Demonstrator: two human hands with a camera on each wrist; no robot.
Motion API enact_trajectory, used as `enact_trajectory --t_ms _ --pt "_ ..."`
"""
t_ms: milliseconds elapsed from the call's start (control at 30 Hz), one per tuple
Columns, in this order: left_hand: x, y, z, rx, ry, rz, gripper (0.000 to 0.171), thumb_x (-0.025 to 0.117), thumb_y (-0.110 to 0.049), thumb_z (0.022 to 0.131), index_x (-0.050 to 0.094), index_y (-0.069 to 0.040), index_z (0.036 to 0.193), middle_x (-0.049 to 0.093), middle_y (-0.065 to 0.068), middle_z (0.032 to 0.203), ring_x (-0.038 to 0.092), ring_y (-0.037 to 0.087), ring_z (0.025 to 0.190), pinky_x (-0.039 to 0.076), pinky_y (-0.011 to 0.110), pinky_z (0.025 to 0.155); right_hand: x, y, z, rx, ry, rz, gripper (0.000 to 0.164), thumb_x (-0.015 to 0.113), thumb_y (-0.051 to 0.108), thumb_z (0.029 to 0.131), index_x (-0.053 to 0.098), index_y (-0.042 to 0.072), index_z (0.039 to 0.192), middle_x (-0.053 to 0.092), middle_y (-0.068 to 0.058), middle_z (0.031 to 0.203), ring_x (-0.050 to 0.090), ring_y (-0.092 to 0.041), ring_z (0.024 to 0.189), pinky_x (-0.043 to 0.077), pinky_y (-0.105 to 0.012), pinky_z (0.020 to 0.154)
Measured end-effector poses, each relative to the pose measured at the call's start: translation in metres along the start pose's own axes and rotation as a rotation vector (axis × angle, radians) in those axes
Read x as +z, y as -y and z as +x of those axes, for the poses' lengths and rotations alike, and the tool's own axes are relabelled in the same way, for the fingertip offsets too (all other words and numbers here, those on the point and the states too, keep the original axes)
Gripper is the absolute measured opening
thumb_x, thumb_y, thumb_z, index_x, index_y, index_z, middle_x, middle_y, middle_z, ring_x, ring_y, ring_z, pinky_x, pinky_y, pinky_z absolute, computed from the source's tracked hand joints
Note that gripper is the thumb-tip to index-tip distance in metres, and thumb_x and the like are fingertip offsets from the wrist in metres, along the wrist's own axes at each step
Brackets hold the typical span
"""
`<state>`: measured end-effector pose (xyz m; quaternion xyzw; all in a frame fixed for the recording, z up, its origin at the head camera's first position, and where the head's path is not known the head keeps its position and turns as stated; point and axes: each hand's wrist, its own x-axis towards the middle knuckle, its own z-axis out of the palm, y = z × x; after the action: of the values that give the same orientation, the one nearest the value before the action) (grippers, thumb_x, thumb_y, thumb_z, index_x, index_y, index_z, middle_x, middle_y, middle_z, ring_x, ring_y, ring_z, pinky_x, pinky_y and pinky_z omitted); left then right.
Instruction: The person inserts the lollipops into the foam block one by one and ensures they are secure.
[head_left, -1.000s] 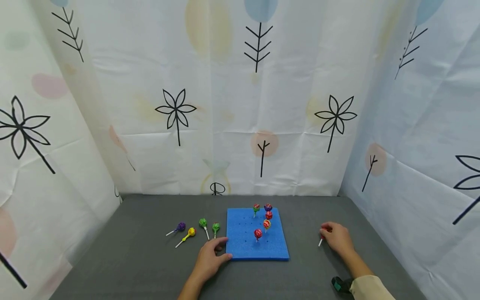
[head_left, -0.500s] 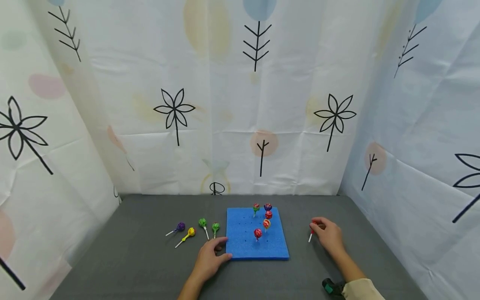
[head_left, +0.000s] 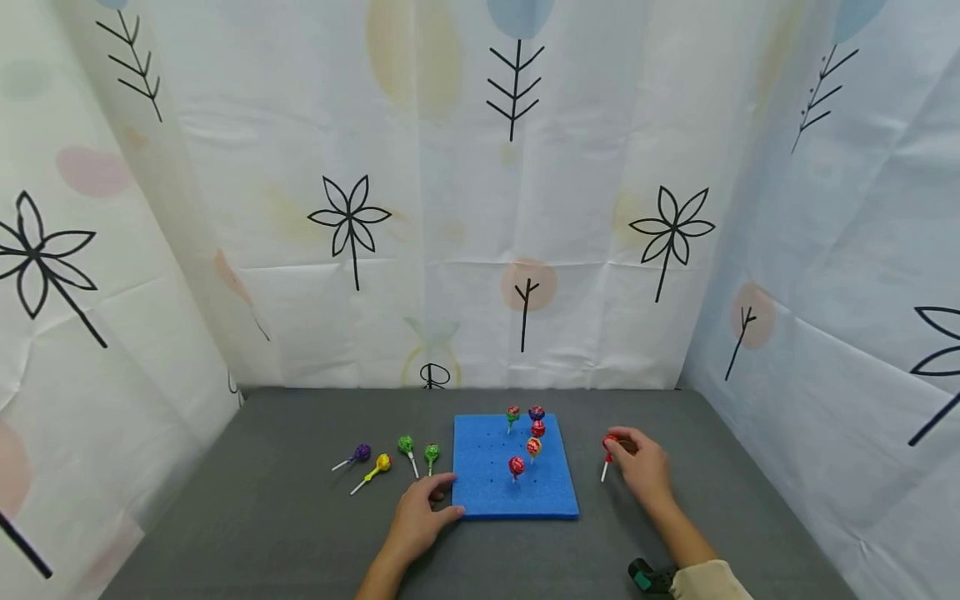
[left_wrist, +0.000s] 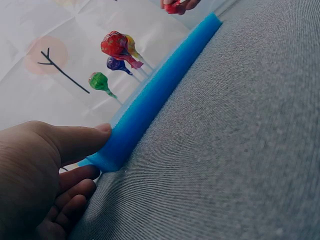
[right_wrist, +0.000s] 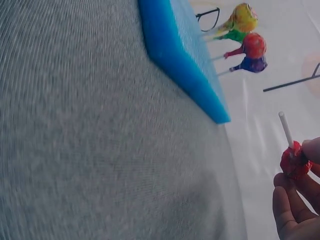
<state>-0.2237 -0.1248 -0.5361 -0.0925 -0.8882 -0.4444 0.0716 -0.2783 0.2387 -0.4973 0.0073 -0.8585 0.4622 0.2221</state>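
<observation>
My right hand (head_left: 647, 471) pinches a red-wrapped lollipop (right_wrist: 288, 161) by its candy head, to the right of a blue foam board (head_left: 480, 492). In the head view its white stick points down, clear of the fingers. My left hand (head_left: 417, 515) rests against the board's near left corner, thumb (left_wrist: 85, 141) and fingers touching its edges. Several lollipops stand upright in the board, among them a red one (head_left: 517, 467) near the middle, an orange-yellow one (head_left: 533, 447) and a red-and-green one (head_left: 513, 413) at the back. Small holes dot the board's surface.
Left of the board, loose lollipops lie on the grey tabletop (head_left: 285, 500): a purple one (head_left: 362, 452), a yellow one (head_left: 383, 463) and two green ones (head_left: 406, 445). A patterned white curtain (head_left: 450, 167) encloses the table at the back and sides.
My right hand has moved left toward the board with the red lollipop in its fingers. The left hand and the board have stayed in place.
</observation>
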Motion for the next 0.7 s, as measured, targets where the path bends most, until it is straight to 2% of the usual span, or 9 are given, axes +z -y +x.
enact_trajectory --t_ms 233,500,700 --pt "0.0 0.002 0.001 0.004 0.004 -0.005 0.049 0.081 -0.027 0.078 0.066 -0.009 0.121 0.063 0.002 0.108 0.057 0.02 0.095 0.047 0.042 0.081 0.003 0.01 -0.004 -0.016 0.009 0.043 0.019 0.071 0.009 0.089 0.07 0.0 0.106 0.071 -0.009 0.091 0.065 -0.012 0.08 0.05 -0.022 0.065" --pt "0.002 0.004 0.003 -0.014 0.02 -0.001 0.049 0.081 -0.027 0.078 0.065 -0.01 0.121 0.063 0.002 0.11 0.057 0.021 0.096 0.046 0.043 0.081 0.012 0.018 -0.006 -0.102 -0.035 0.095 0.018 0.074 0.003 0.084 0.07 -0.001 0.101 0.072 -0.009 0.087 0.063 -0.005 0.076 0.047 -0.018 0.065" --pt "0.001 0.003 0.002 -0.013 0.014 -0.008 0.049 0.082 -0.025 0.078 0.065 -0.009 0.121 0.063 0.002 0.109 0.057 0.021 0.096 0.046 0.043 0.082 0.018 0.022 -0.008 -0.144 -0.052 0.13 0.023 0.071 -0.003 0.085 0.068 -0.003 0.107 0.07 -0.014 0.095 0.064 -0.012 0.08 0.047 -0.013 0.069"
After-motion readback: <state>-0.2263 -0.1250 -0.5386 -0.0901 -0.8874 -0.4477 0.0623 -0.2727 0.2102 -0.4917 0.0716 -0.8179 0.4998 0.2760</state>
